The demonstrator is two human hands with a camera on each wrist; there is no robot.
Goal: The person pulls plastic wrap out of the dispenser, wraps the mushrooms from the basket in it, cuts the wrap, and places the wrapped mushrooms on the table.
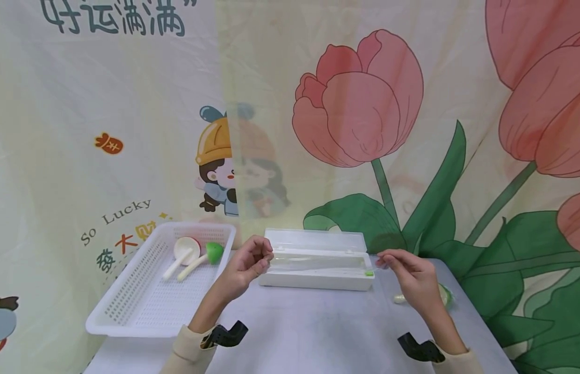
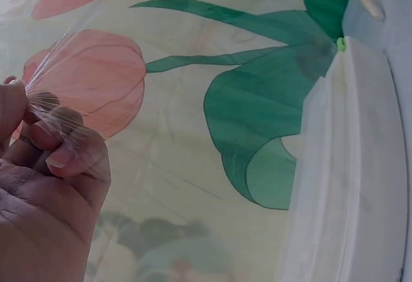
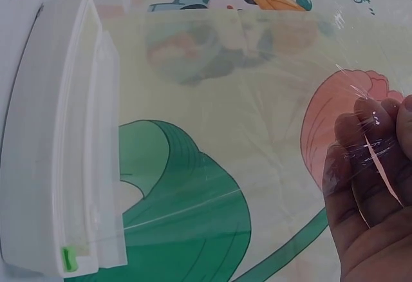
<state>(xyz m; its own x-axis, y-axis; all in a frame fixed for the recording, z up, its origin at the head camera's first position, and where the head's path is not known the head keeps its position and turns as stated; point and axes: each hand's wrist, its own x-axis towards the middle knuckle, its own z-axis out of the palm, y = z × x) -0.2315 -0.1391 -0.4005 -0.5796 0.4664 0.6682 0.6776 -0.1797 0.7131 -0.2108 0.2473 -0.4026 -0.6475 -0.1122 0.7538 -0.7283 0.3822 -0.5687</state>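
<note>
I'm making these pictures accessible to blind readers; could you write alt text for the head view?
A person's left hand and right hand pinch clear film, stretched between them near an open white box on a table. At left, a white basket holds a white ladle and a green-headed utensil; behind is a tulip-print backdrop.

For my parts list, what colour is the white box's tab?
The tab is green, clearest in the right wrist view.
</note>
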